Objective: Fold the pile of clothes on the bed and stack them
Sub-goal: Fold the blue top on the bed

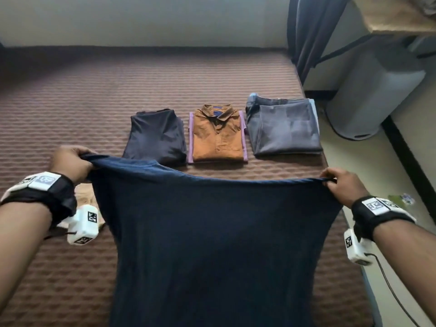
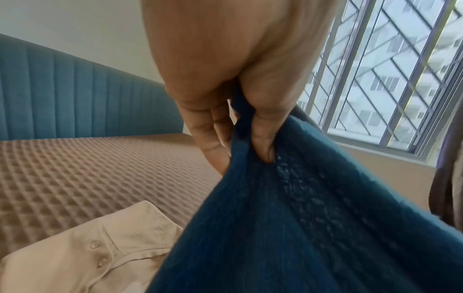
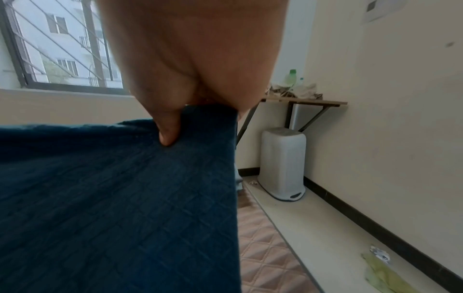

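Note:
A navy blue garment (image 1: 212, 244) hangs stretched wide in the air above the bed, held by its top edge. My left hand (image 1: 70, 164) grips its left corner, thumb and fingers pinching the cloth (image 2: 300, 208). My right hand (image 1: 342, 185) pinches the right corner, the thumb pressed into the fabric (image 3: 112, 198). Beyond it lie three folded pieces in a row: a dark navy one (image 1: 155, 135), a brown collared shirt (image 1: 218, 135) on something lilac, and grey trousers (image 1: 283, 126). A beige buttoned shirt (image 2: 82, 253) lies unfolded on the bed under my left wrist.
The brown quilted bed cover (image 1: 70, 102) spreads wide to the left and back, with a blue headboard (image 2: 75, 103) at one side. Right of the bed are a floor strip, a white bin (image 3: 283, 164), a folding table (image 3: 305, 103) and a curtain (image 1: 311, 31).

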The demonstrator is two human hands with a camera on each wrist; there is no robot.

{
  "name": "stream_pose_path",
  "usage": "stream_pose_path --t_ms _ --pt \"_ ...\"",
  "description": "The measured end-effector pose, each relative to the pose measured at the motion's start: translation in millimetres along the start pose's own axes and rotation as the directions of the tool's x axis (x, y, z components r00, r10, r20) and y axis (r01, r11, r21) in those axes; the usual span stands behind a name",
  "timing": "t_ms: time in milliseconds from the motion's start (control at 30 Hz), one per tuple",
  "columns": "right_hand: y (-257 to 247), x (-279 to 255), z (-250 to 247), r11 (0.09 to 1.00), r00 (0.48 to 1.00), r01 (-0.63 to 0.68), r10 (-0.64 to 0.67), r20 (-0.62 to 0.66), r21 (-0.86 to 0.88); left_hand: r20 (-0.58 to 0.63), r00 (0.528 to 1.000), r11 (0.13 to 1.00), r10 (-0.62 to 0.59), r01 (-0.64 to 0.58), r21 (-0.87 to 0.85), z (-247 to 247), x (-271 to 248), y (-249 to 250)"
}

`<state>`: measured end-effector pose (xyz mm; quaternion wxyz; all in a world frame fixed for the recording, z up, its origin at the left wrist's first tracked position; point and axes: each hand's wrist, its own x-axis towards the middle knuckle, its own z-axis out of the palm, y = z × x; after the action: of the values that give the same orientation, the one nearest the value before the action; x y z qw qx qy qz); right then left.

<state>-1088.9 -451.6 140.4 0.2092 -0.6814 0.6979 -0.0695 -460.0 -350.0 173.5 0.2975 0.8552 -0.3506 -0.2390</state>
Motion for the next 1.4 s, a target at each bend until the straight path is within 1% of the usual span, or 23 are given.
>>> stream_pose_path --t_ms 100,233,300,367,433,467,500,533,567,600,633,667,767,833,900,933,1000,1033,1100,1167,1233,1300,1400 --pt "7 68 44 0.992 0.999 -0.029 0.032 0.027 -0.119 -0.013 1.000 0.998 0.003 -0.002 0.069 54 61 -9" --pt "19 149 112 0.990 0.999 -0.025 0.029 0.034 -0.136 -0.043 0.999 0.991 -0.001 0.007 0.134 118 150 -62" --pt "24 182 145 0.989 0.999 -0.036 0.038 0.012 -0.141 -0.040 0.999 0.986 0.002 0.005 0.166 150 180 -83" --pt "24 204 178 0.980 0.996 -0.076 0.082 0.026 -0.186 -0.079 0.995 0.967 0.053 -0.032 0.252 181 183 -94" --pt "16 208 208 0.966 0.992 -0.101 0.117 0.055 -0.239 -0.139 0.978 0.945 0.154 -0.105 0.309 212 160 -98" --pt "10 202 225 0.971 0.994 -0.081 0.095 0.050 -0.226 -0.141 0.965 0.933 0.219 -0.165 0.321 228 141 -100" --pt "3 191 241 0.982 0.999 -0.032 0.037 0.023 -0.185 -0.093 0.948 0.915 0.305 -0.264 0.306 246 119 -106" --pt "-4 173 257 0.990 0.999 0.036 -0.038 -0.012 -0.135 -0.001 0.920 0.886 0.393 -0.379 0.267 264 92 -113" --pt "-13 151 273 0.990 0.993 0.113 -0.116 -0.037 -0.089 0.100 0.877 0.845 0.470 -0.480 0.235 280 62 -117" --pt "-23 125 290 0.982 0.982 0.182 -0.184 -0.036 -0.053 0.201 0.837 0.802 0.509 -0.546 0.243 295 33 -125" --pt "-31 101 307 0.972 0.973 0.231 -0.231 -0.017 -0.034 0.292 0.807 0.757 0.513 -0.586 0.290 309 10 -141" --pt "-38 77 322 0.965 0.966 0.259 -0.258 0.020 -0.036 0.363 0.796 0.718 0.484 -0.598 0.356 320 -10 -154" --pt "-42 30 357 0.954 0.959 0.269 -0.254 0.123 -0.131 0.454 0.809 0.661 0.373 -0.575 0.482 334 -37 -184" --pt "-41 30 362 0.953 0.962 0.264 -0.250 0.111 -0.148 0.431 0.825 0.653 0.365 -0.557 0.513 335 -35 -182" --pt "-38 48 355 0.961 0.962 0.273 -0.273 0.013 -0.052 0.370 0.825 0.666 0.428 -0.565 0.488 333 -20 -162" --pt "-34 61 346 0.958 0.956 0.287 -0.286 -0.065 0.002 0.346 0.800 0.662 0.490 -0.600 0.449 332 -10 -148" --pt "-17 91 325 0.956 0.943 0.290 -0.275 -0.188 0.055 0.345 0.712 0.644 0.612 -0.702 0.304 335 17 -120" --pt "-8 104 313 0.965 0.949 0.253 -0.234 -0.214 0.067 0.377 0.672 0.650 0.638 -0.732 0.205 339 32 -106" --pt "8 127 290 0.991 0.979 0.132 -0.124 -0.162 0.037 0.450 0.634 0.678 0.629 -0.730 0.082 352 57 -81" --pt "18 146 277 0.998 0.999 0.040 -0.042 -0.032 -0.040 0.553 0.645 0.717 0.527 -0.687 0.119 370 74 -67" --pt "21 160 269 0.992 0.998 0.039 -0.032 0.056 -0.123 0.591 0.671 0.716 0.448 -0.665 0.212 380 84 -60" --pt "19 173 258 0.982 0.996 0.066 -0.055 0.069 -0.176 0.519 0.707 0.723 0.480 -0.654 0.222 381 91 -54" --pt "16 201 244 0.974 0.999 0.028 -0.034 -0.024 -0.224 0.304 0.796 0.764 0.523 -0.596 0.247 375 106 -44"
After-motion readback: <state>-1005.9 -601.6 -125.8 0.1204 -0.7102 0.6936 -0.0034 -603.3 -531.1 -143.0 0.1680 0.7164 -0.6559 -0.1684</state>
